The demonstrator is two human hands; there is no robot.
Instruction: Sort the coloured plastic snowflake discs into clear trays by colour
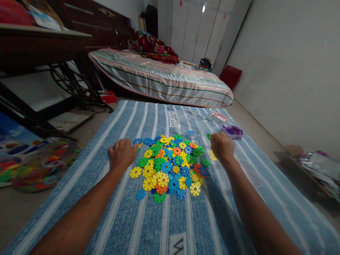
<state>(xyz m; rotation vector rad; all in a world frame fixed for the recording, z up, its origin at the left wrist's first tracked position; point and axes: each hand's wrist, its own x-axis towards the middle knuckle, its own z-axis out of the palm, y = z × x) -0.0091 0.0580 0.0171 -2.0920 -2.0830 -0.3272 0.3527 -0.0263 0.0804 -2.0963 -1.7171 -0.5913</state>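
The left hand (pixel 121 154) rests palm down on the striped blue cloth (pixel 148 226), with its fingers curled under at the far edge, so it is hard to tell if they hold anything. The right hand (pixel 222 146) is curled into a loose fist, and whether something is inside it cannot be seen. Between the two hands lies a pile of round toy discs (pixel 170 164) with little notches, in yellow, blue, green and orange. The left fingers touch the pile's near-left edge, and a yellow disc (pixel 135 172) lies just below that hand. One yellow disc (pixel 213 155) peeks out just beside the right hand. Past the right fingers, a bit farther away, sit some purple pieces (pixel 233 130) in a clear bag. Past the pile lies more clear plastic (pixel 190 129) with a blue disc on it. Farther off is a bed (pixel 162 78) with a striped cover and a red blanket (pixel 154 47). Far to the left of the left hand, colourful toys (pixel 37 163) lie on the floor.
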